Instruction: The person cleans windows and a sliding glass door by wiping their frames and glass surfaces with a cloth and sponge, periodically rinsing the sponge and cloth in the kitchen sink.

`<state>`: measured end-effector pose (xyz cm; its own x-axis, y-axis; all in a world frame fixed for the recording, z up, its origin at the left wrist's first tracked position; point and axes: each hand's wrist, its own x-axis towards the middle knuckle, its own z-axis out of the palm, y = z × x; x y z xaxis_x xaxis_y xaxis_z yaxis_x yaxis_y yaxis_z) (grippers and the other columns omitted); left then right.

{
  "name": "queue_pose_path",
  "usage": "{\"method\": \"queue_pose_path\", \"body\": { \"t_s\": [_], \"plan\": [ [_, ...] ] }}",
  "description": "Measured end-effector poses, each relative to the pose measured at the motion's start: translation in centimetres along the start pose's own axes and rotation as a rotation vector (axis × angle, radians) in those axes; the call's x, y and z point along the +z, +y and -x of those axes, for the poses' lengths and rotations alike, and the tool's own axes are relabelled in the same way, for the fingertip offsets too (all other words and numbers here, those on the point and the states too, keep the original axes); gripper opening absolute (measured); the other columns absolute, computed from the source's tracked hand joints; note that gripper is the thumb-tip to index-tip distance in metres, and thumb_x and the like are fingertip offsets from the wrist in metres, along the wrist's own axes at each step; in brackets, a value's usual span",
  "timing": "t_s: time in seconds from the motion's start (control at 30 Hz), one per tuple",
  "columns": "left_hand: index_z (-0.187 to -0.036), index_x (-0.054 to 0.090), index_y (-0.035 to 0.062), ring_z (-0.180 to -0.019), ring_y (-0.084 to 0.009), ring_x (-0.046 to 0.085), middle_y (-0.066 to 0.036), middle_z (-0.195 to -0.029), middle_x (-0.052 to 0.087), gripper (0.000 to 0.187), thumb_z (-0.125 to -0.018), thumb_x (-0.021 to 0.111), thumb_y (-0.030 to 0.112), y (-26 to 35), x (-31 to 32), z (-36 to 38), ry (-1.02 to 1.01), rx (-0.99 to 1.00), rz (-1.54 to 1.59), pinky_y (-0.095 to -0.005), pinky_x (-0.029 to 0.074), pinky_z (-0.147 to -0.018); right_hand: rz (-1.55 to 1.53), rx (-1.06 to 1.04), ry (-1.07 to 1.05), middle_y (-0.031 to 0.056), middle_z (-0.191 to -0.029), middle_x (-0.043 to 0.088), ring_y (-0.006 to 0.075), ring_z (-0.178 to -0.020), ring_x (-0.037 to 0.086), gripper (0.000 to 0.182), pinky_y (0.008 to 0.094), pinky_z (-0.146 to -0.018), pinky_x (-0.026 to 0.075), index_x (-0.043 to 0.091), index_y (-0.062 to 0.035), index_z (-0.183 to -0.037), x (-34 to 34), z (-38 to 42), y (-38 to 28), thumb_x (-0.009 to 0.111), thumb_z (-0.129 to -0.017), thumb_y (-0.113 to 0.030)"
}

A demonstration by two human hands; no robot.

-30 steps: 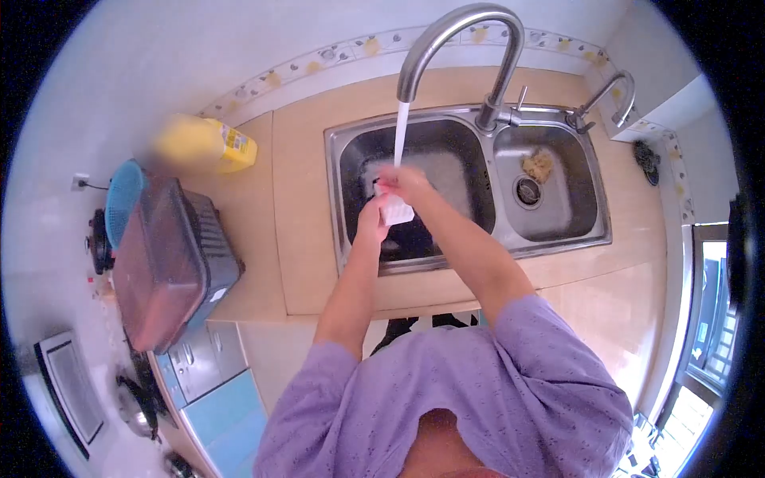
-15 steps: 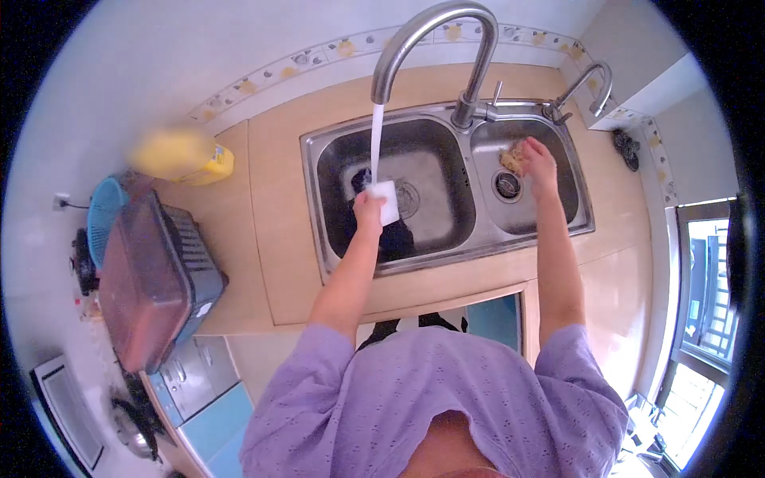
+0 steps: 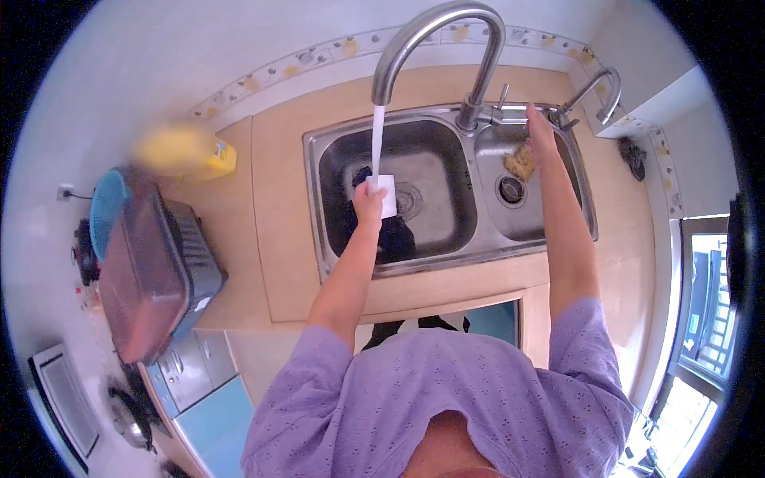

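Water runs from the large faucet point(image 3: 388, 68) into the left basin of the steel sink point(image 3: 438, 191). Under the stream my left hand point(image 3: 369, 203) grips a small white object point(image 3: 386, 195) with a flat square face. My right hand point(image 3: 542, 135) is raised over the right basin near its back edge, with fingers stretched out and nothing seen in it. Just left of and below it, a crumpled tan sponge-like piece point(image 3: 519, 163) lies beside the drain point(image 3: 510, 190). Dark shapes, cloth or shadow, show in the left basin.
A smaller faucet point(image 3: 610, 92) stands behind the right basin, with a dark scrubber point(image 3: 632, 157) on the counter to its right. Left on the counter are a yellow bottle point(image 3: 219, 159), a lidded grey bin point(image 3: 195, 247) and a blue basket point(image 3: 110, 207).
My right hand has moved up and back, away from the tan piece, which stays in the right basin. My left hand has shifted slightly up, and the white object is turned a little.
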<state>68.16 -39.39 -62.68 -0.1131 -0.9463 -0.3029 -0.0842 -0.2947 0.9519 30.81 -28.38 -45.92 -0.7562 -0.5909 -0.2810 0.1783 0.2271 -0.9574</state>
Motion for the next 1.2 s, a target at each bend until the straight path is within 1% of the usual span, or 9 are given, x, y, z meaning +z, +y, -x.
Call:
{"method": "queue_pose_path", "body": {
  "t_s": [0.13, 0.27, 0.33, 0.5, 0.57, 0.7, 0.83, 1.03, 1.2],
  "plan": [
    [-0.098, 0.062, 0.0012, -0.073, -0.0181, 0.060, -0.006, -0.086, 0.063, 0.028, -0.073, 0.072, 0.009, 0.5, -0.5, 0.0, 0.091, -0.308, 0.164, -0.0322, 0.047, -0.061, -0.082, 0.143, 0.013, 0.0095, -0.146, 0.033, 0.0244, -0.138, 0.021, 0.078, 0.0513, -0.109, 0.011, 0.033, -0.0113, -0.142, 2.1, 2.1, -3.6, 0.045, -0.086, -0.064],
    [-0.094, 0.061, 0.0041, -0.069, -0.0194, 0.059, -0.005, -0.081, 0.061, 0.023, -0.076, 0.073, 0.012, -0.2, -2.2, 0.1, 0.036, -0.580, 0.444, -0.0332, 0.045, -0.054, 0.025, -0.069, -0.161, 0.0118, -0.146, 0.033, 0.0238, -0.138, 0.022, 0.085, 0.0460, -0.110, 0.011, 0.035, -0.0086, -0.141, 3.8, -4.9, -1.3, 0.042, -0.083, -0.070],
    [-0.096, 0.059, 0.0045, -0.074, -0.0212, 0.061, -0.007, -0.086, 0.061, 0.023, -0.078, 0.072, 0.012, 1.2, -2.5, 1.4, 0.011, -0.597, 0.492, -0.0335, 0.048, -0.060, 0.077, -0.168, -0.249, 0.0130, -0.146, 0.032, 0.0235, -0.138, 0.022, 0.088, 0.0433, -0.111, 0.011, 0.036, -0.0072, -0.141, 4.6, -7.1, 0.1, 0.041, -0.082, -0.073],
    [-0.106, 0.056, 0.0031, -0.094, -0.0256, 0.062, -0.010, -0.100, 0.062, 0.027, -0.081, 0.064, 0.009, 2.6, -3.2, 2.2, -0.162, -0.636, 0.536, -0.0402, 0.051, -0.081, 0.087, -0.068, -0.158, 0.0169, -0.139, 0.042, 0.0275, -0.125, 0.041, 0.079, 0.0427, -0.103, 0.031, 0.041, -0.0032, -0.136, 4.8, 0.4, -3.2, 0.049, -0.084, -0.062],
    [-0.112, 0.054, 0.0037, -0.101, -0.0273, 0.060, -0.010, -0.106, 0.061, 0.032, -0.081, 0.059, 0.006, 4.7, -3.2, 3.3, -0.311, -0.567, 0.582, -0.0438, 0.049, -0.088, 0.191, -0.221, -0.083, 0.0160, -0.132, 0.049, 0.0231, -0.121, 0.046, 0.067, 0.0361, -0.101, 0.035, 0.043, -0.0013, -0.134, 3.8, 1.0, -1.2, 0.053, -0.089, -0.050],
    [-0.119, 0.051, 0.0064, -0.107, -0.0289, 0.057, -0.009, -0.113, 0.059, 0.040, -0.079, 0.052, 0.004, 6.6, -2.7, 4.5, -0.463, -0.458, 0.747, -0.0469, 0.045, -0.095, 0.460, -0.255, -0.368, 0.0047, -0.116, 0.059, 0.0148, -0.099, 0.055, 0.047, 0.0282, -0.088, 0.043, 0.053, -0.0034, -0.125, 5.8, 9.6, 4.3, 0.056, -0.091, -0.037],
    [-0.119, 0.050, 0.0056, -0.108, -0.0286, 0.057, -0.009, -0.113, 0.059, 0.042, -0.076, 0.052, 0.005, 9.0, -1.9, 5.6, -0.521, -0.446, 0.830, -0.0462, 0.044, -0.096, 0.283, -0.074, -0.701, 0.0104, -0.122, 0.056, 0.0155, -0.102, 0.056, 0.062, 0.0294, -0.085, 0.046, 0.039, -0.0018, -0.135, 9.9, 17.9, 6.5, 0.067, -0.085, -0.028],
    [-0.119, 0.052, 0.0066, -0.106, -0.0237, 0.056, -0.007, -0.109, 0.060, 0.047, -0.073, 0.054, -0.001, 11.5, -0.9, 7.7, -0.613, -0.222, 0.780, -0.0401, 0.044, -0.093, 0.500, -0.335, -0.465, 0.0132, -0.109, 0.064, 0.0198, -0.094, 0.063, 0.059, 0.0321, -0.082, 0.049, 0.046, -0.0028, -0.129, 13.0, 20.9, 7.1, 0.071, -0.078, -0.018],
    [-0.111, 0.058, 0.0043, -0.099, -0.0186, 0.058, -0.006, -0.104, 0.063, 0.045, -0.067, 0.060, -0.007, 12.8, -1.6, 8.6, -0.744, 0.040, 0.445, -0.0325, 0.044, -0.089, 0.355, -0.268, -0.443, 0.0117, -0.100, 0.066, 0.0191, -0.090, 0.064, 0.041, 0.0311, -0.080, 0.049, 0.057, -0.0006, -0.114, 12.7, 20.3, 7.4, 0.071, -0.076, -0.011]
  ]
}}
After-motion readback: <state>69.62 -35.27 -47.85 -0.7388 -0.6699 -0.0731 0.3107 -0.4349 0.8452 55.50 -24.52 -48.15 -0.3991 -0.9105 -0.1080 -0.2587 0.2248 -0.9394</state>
